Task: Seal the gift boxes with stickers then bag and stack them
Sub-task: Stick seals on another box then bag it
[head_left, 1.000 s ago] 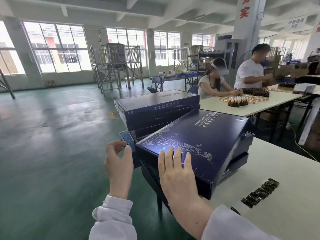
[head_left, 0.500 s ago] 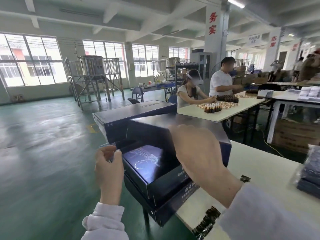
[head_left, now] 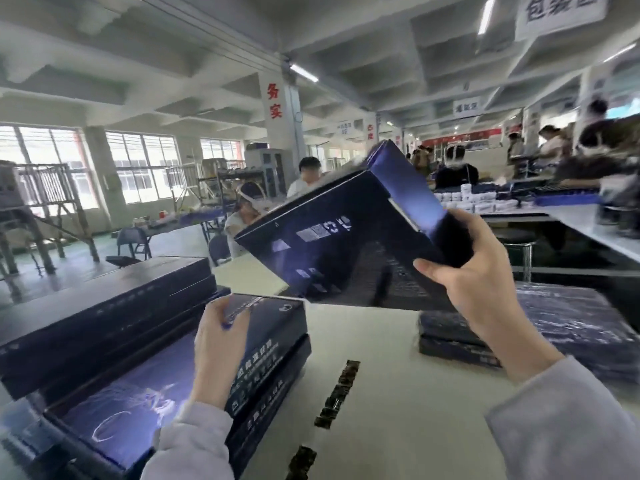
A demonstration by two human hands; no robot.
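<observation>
My right hand [head_left: 478, 282] grips a dark blue gift box [head_left: 346, 244] by its near right corner, thumb on the underside. The box hangs tilted above the white table [head_left: 398, 427], its printed underside facing me. My left hand [head_left: 218, 344] rests on the lid of the top box of a low stack [head_left: 138, 393] at the table's left end, fingers bent onto the lid. Strips of dark stickers [head_left: 337, 393] lie on the table between my arms.
A taller pile of blue boxes [head_left: 104, 306] stands behind the low stack at the left. Bagged boxes [head_left: 571, 327] lie stacked at the right. Several people work at tables farther back. Green floor drops off left of the table.
My right hand has lifted the top box off the stack and swung it up and to the right, tipping it over. My left hand has come down onto the box beneath.
</observation>
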